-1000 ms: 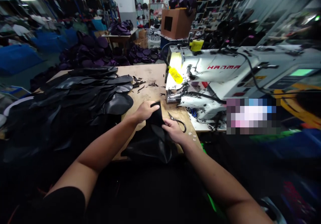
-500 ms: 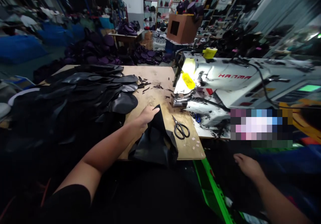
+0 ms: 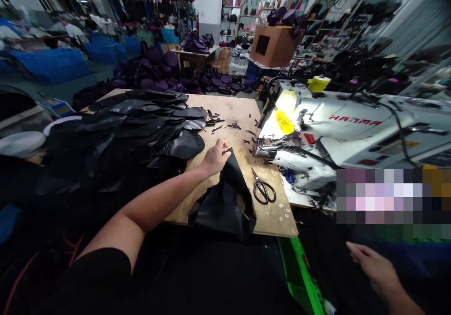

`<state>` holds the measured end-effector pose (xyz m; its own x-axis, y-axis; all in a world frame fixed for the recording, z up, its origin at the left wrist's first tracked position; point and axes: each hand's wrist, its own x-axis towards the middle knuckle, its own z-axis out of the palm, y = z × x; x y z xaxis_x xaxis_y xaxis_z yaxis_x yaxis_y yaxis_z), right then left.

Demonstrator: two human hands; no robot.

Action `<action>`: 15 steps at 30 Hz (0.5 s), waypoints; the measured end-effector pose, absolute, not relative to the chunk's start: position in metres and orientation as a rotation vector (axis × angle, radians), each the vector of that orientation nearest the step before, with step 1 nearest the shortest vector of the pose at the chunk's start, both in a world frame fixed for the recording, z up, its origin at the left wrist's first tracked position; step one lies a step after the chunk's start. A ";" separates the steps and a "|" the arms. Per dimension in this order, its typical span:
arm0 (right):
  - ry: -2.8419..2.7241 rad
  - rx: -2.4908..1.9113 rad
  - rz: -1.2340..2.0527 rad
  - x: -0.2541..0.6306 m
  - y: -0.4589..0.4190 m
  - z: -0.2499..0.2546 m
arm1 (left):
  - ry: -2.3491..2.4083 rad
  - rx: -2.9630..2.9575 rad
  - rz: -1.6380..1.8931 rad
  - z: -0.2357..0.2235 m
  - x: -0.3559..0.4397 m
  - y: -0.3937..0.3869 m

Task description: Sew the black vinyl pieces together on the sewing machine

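My left hand (image 3: 215, 159) is closed, pinching the top corner of a black leather-like piece (image 3: 225, 207). This piece stands up in folds near the front edge of the wooden table (image 3: 243, 106), and its lower end hangs over that edge. Just right of it lie black-handled scissors (image 3: 263, 190), blades pointing away from me. My right hand (image 3: 378, 268) is low at the right, away from the leather piece, over dark material. Its fingers are pressed together, and what they hold, if anything, is lost in the dark.
A large stack of black leather-like pieces (image 3: 141, 127) covers the table's left side. At the right stands a white sewing machine (image 3: 352, 117) with its lamp lit and a narrow arm (image 3: 296, 157) reaching over the table. Dark scraps (image 3: 232, 126) lie near the back. A green frame (image 3: 303, 272) runs below.
The view has swung left, so the table and machine appear further right. My left hand keeps its pinch on the leather-like piece, its fingers curled tighter. My right hand stays low at the right.
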<state>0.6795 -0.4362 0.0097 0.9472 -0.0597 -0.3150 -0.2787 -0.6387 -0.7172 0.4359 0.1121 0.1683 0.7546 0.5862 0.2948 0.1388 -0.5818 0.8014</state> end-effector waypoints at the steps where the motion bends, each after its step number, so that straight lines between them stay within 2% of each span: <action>1: 0.247 -2.208 0.342 0.677 -0.436 0.011 | 0.523 2.148 0.697 0.168 0.435 0.113; 11: 0.388 -1.988 0.581 0.683 -0.440 0.029 | 0.309 2.157 0.353 0.169 0.431 0.125; 15: 0.355 -2.238 0.329 0.682 -0.442 0.025 | 0.349 2.160 0.276 0.170 0.428 0.123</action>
<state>0.6819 -0.4419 0.0251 0.9261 -0.1431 -0.3491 -0.3590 -0.6188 -0.6987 0.4283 0.1234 0.1704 0.9352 0.3476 0.0677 0.1462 -0.5531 0.8202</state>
